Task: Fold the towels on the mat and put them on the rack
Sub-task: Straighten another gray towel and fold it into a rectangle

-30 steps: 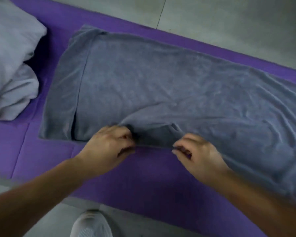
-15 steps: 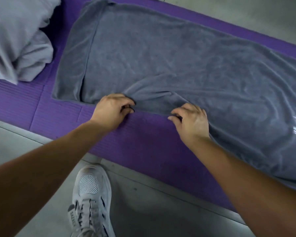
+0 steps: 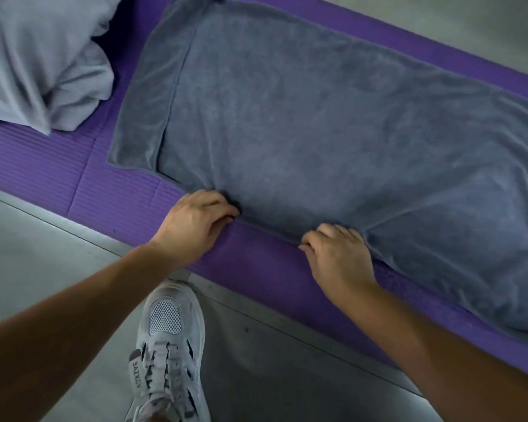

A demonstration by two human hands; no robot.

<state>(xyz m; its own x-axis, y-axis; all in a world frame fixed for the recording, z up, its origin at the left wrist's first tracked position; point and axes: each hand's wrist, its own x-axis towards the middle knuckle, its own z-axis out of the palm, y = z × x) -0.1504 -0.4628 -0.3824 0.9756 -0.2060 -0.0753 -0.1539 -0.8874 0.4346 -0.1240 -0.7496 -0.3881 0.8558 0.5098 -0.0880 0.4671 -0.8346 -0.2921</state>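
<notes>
A large grey towel (image 3: 333,117) lies spread lengthwise on the purple mat (image 3: 83,181), its left end folded over into a narrow flap. My left hand (image 3: 195,217) pinches the towel's near edge with curled fingers. My right hand (image 3: 336,254) pinches the same edge a little to the right, thumb under the hem. The cloth bunches into small creases between and around both hands. A crumpled pale grey towel (image 3: 40,59) sits on the mat at the upper left. The rack is out of view.
The mat lies on a grey concrete floor (image 3: 37,248). My white sneaker (image 3: 168,345) stands on the floor just short of the mat's near edge, between my forearms. More floor shows beyond the mat at the top right.
Both hands have drawn the towel's near edge toward me, smoothing out the raised fold between them. My view has backed away, so my shoe and more floor show.
</notes>
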